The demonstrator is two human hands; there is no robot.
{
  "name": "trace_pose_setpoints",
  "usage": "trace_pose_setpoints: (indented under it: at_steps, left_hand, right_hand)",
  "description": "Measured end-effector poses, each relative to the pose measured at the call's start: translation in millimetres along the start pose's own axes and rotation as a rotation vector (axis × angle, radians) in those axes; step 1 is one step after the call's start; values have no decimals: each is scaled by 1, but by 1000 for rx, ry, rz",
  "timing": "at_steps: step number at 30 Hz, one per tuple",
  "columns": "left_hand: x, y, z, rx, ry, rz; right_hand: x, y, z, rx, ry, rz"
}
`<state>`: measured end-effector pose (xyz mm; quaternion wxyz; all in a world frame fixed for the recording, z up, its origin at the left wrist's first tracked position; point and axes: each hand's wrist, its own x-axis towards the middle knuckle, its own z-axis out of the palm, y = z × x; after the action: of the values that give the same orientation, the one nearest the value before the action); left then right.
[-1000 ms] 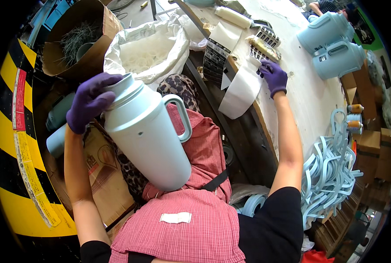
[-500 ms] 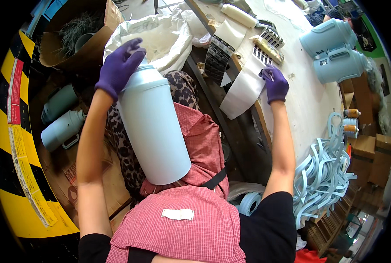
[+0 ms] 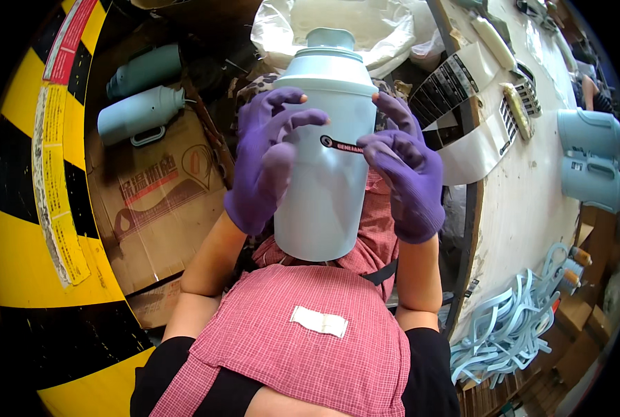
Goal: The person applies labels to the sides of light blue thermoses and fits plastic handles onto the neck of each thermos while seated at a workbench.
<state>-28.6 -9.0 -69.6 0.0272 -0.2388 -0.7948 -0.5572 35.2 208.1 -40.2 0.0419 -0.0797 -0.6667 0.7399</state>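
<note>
A pale blue vacuum flask body (image 3: 320,201) stands in my lap, its narrower neck pointing away from me. My right hand (image 3: 414,177), in a purple glove with bare fingertips, pinches the right end of a small black sticker strip (image 3: 343,145). The strip lies across the front of the flask; I cannot tell whether it is stuck down. At the flask's left side is my gloved left hand (image 3: 263,163), fingers apart and curved, its index finger reaching toward the strip's round left end. Whether that finger touches the flask is unclear.
On the worktable (image 3: 515,201) at right lie sticker sheets (image 3: 480,149), blue flasks (image 3: 591,182) and a heap of blue handles (image 3: 508,320). A white-lined bag (image 3: 393,42) stands beyond the flask. At left are a handled flask (image 3: 133,115), cardboard (image 3: 160,201) and a yellow-black striped edge (image 3: 67,340).
My right hand has come from the sticker sheet to the flask with the black strip. My left hand has moved from the flask's top to its side. The flask now sits more upright and central.
</note>
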Motion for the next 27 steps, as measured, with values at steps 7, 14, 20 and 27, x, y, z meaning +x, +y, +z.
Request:
trace_pose_setpoints:
  at_steps: [7,14,20,27]
  left_hand:
    - [36,-1,0,365,85,94]
    - [41,-12,6,613,170,167]
    - [43,-26,4,767,178,132]
    - [34,-55,9,-439,70,-232]
  right_hand:
    - [34,17,18,-269,149,-148]
    - [44,23,23,-583,202,-256]
    - [48,32,18,-476,219,-240]
    - [46,38,17,123,273,41]
